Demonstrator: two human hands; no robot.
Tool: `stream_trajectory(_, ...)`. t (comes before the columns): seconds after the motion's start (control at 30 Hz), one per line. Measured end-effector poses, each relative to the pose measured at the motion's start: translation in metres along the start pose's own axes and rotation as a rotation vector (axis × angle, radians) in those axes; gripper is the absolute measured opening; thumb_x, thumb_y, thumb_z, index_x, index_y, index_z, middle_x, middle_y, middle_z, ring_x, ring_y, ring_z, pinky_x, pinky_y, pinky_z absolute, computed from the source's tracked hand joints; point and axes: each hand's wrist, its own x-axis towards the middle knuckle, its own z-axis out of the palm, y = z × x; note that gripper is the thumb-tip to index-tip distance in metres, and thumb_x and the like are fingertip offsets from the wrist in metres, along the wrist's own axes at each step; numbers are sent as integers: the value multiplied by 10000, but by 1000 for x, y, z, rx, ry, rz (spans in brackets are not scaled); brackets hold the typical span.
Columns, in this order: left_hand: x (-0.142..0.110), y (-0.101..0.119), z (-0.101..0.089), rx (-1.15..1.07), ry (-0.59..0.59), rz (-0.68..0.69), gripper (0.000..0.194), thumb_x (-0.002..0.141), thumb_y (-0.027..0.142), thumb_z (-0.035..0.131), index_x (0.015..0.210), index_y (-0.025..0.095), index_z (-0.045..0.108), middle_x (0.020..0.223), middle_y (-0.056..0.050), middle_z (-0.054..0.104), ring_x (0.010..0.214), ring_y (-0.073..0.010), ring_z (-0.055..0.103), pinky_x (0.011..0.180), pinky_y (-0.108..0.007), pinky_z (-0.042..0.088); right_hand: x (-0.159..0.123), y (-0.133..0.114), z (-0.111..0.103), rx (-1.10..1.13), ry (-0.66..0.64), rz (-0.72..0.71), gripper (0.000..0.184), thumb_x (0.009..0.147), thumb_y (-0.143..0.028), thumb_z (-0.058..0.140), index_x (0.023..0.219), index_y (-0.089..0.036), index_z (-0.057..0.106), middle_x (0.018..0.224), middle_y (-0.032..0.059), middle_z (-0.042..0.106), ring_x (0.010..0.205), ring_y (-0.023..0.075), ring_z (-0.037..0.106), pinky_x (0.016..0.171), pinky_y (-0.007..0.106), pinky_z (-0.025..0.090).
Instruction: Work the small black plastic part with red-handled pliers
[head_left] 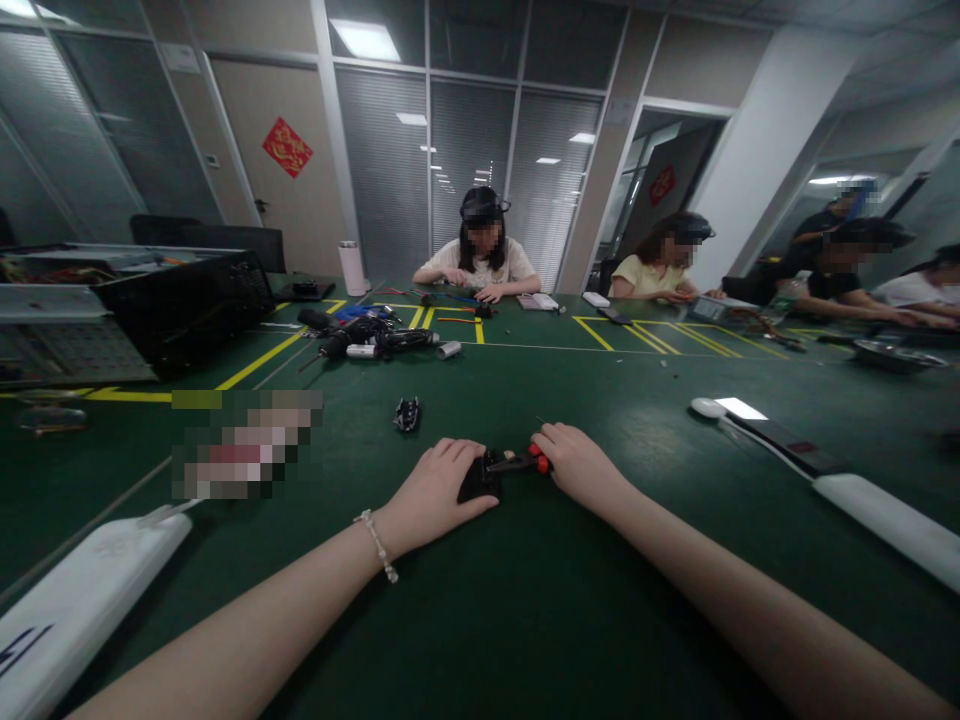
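Hands are both occupied: the left hand [439,485] holds a black component [478,487] against the green tabletop [525,600], thumb in front and fingers behind; the right hand [581,462] grips red-handled pliers [521,463], whose dark jaws reach the component's right side. Whether those jaws are clamped on it, I cannot tell. Ahead and left lies a small black part [407,414]. Farther out, noted: tangled black cables [367,335], a computer case [191,310] at far left, a pale tumbler [350,266], and one co-worker [480,255] opposite.
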Motion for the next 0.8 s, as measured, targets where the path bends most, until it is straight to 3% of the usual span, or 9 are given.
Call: stream_trajectory(0.8, 0, 0, 1, 12, 2, -1, 545, 751, 551, 500, 1171, 214, 414, 1184, -46, 476, 1082, -234, 418, 892, -378, 364, 0, 1, 4, -11, 33, 4, 326, 675, -23, 480, 976, -112, 567, 950, 105, 576, 855, 205, 527, 762, 343, 428)
